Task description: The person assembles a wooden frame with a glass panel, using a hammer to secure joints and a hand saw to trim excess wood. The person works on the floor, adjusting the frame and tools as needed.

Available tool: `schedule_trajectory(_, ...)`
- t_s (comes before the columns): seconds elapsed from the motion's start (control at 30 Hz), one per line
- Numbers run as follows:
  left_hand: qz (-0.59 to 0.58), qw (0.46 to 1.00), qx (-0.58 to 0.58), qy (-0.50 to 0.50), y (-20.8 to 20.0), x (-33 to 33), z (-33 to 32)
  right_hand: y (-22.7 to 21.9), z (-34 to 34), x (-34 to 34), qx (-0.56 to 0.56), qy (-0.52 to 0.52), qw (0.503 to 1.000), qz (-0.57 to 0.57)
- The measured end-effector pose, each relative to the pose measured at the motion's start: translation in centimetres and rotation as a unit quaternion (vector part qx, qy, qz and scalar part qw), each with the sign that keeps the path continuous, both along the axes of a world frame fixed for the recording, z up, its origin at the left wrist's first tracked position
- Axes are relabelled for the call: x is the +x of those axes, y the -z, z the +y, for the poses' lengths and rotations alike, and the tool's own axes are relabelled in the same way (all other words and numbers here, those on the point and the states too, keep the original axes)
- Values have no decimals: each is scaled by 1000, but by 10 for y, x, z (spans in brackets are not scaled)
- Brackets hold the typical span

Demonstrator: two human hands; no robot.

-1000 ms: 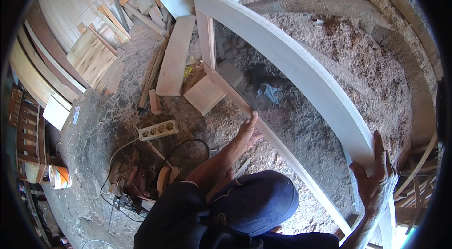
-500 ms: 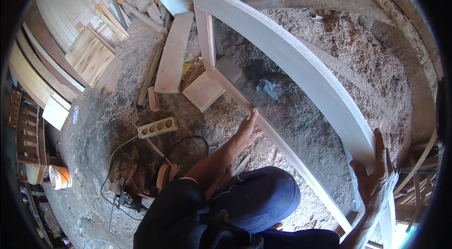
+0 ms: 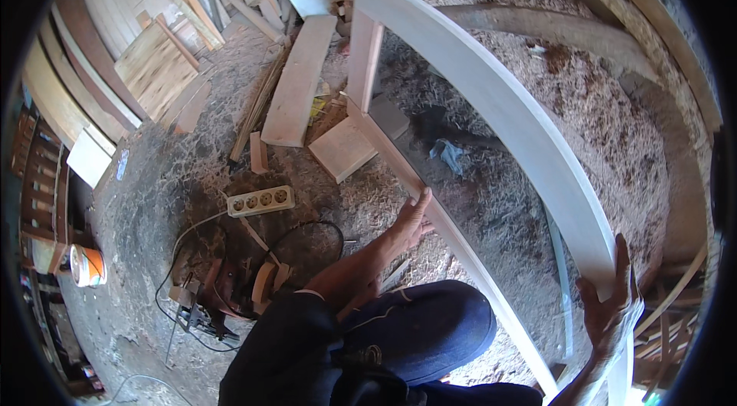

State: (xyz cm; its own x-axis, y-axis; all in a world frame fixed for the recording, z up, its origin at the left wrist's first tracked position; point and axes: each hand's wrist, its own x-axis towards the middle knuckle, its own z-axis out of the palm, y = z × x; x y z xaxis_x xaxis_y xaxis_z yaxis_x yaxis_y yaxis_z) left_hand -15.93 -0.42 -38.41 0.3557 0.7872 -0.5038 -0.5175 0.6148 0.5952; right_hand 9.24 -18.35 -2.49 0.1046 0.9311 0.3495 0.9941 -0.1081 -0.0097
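Note:
A long pale wooden frame (image 3: pixel 500 87), its rails bent by the fisheye, stretches from the top middle of the view to the lower right. My left hand (image 3: pixel 411 226) grips its left rail, the thumb on top and the other fingers partly hidden below. At the near right, my right hand (image 3: pixel 612 302) is wrapped round the wide right rail, fingers over its outer edge and thumb on the inner side. Through the frame's opening show the dusty floor and a crumpled blue scrap (image 3: pixel 447 156).
A white power strip (image 3: pixel 261 201) and a power tool (image 3: pixel 219 295) with a black cord lie left of my knee. Boards (image 3: pixel 298 91) and a block (image 3: pixel 343 149) lie beyond. Wood shavings (image 3: pixel 606 137) heap up at the right. A white-and-orange bucket (image 3: pixel 88 265) stands far left.
The view has shifted a little, so the floor things sit slightly differently. The frame's near right end has tilted somewhat, and a pale strip shows inside it. Both hands keep their hold.

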Motion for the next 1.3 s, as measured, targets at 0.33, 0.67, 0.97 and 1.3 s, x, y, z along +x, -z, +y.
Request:
schedule_trajectory(0.33, 15, 999, -30, -17, -6, 6, 3, -2, 16, 18, -29, -9, 1000, -2)
schedule_trajectory(0.67, 27, 998, -47, -19, -26, 3, 2, 2, 27, 32, -24, 5, 1000, 0)
schedule_trajectory(0.97, -36, 999, -38, -11, -15, 0, 0, -3, 0, 8, -16, 12, 1000, -8)
schedule_trajectory(1.3, -39, 999, 3, 15, 15, 10, 0, 3, -14, -10, -10, 15, 1000, 15)
